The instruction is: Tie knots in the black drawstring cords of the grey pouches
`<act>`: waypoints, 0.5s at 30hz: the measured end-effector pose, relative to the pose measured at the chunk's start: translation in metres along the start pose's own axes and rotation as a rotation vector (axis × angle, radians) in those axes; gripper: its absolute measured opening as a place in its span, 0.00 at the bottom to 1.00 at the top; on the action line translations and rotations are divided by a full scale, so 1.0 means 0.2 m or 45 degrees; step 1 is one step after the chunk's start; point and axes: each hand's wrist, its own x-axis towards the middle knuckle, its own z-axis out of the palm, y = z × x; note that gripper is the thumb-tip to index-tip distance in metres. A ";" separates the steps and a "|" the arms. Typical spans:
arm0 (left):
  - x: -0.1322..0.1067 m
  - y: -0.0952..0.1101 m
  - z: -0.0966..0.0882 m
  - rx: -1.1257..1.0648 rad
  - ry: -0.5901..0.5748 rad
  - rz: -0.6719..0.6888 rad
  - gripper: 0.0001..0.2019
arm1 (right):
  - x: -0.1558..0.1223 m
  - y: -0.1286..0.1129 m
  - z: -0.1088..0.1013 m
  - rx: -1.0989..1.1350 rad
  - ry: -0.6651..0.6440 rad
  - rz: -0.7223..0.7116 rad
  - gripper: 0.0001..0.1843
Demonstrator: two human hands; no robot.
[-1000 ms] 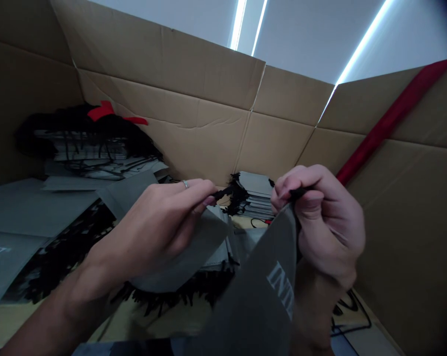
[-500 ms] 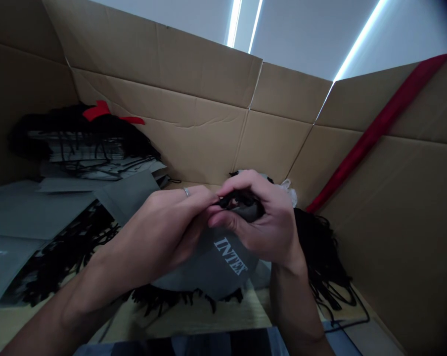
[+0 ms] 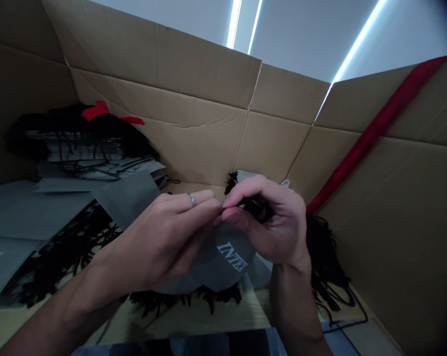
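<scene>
A grey pouch [image 3: 212,277] printed INTEX in white lies below my hands, with black cord fringe showing along its near edge. My left hand [image 3: 167,232], a ring on one finger, is closed in a pinch over it. The left fingertips meet those of my right hand [image 3: 277,222]. My right hand is curled, thumb and forefinger pinched together, around black cord [image 3: 259,206]. The pinched end of the cord is mostly hidden between the fingertips.
Cardboard walls [image 3: 201,133] surround the work surface. At left are grey pouches [image 3: 26,210] and a stack of pouches [image 3: 84,148] with black cords and a red strip [image 3: 97,111]. A black cord bundle [image 3: 325,252] lies right, near a dark red band [image 3: 372,133].
Both hands have shifted slightly right. My right hand has closed further, its thumb and forefinger now together, so less of the held black and grey material shows.
</scene>
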 end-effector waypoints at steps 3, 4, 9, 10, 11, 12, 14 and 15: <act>0.00 0.01 -0.01 -0.029 0.001 -0.014 0.12 | -0.01 0.01 -0.01 0.090 -0.017 0.063 0.08; -0.01 0.01 -0.01 -0.042 -0.001 -0.019 0.12 | -0.01 0.02 -0.01 0.143 -0.011 0.076 0.08; -0.02 0.01 -0.03 -0.141 0.016 0.029 0.15 | 0.00 0.03 0.05 0.429 -0.018 0.202 0.15; -0.02 0.01 -0.03 -0.164 0.012 0.022 0.16 | 0.00 0.04 0.06 0.474 -0.021 0.249 0.19; -0.02 0.01 -0.03 -0.186 0.019 0.009 0.16 | 0.01 0.05 0.06 0.510 -0.026 0.291 0.22; -0.02 0.01 -0.03 -0.207 0.033 -0.001 0.16 | 0.02 0.05 0.06 0.535 -0.031 0.321 0.23; -0.01 0.00 -0.02 -0.235 0.078 -0.039 0.15 | 0.02 0.05 0.04 0.529 -0.029 0.346 0.22; -0.01 -0.01 -0.01 -0.242 0.104 -0.063 0.14 | 0.02 0.04 0.02 0.493 -0.016 0.345 0.20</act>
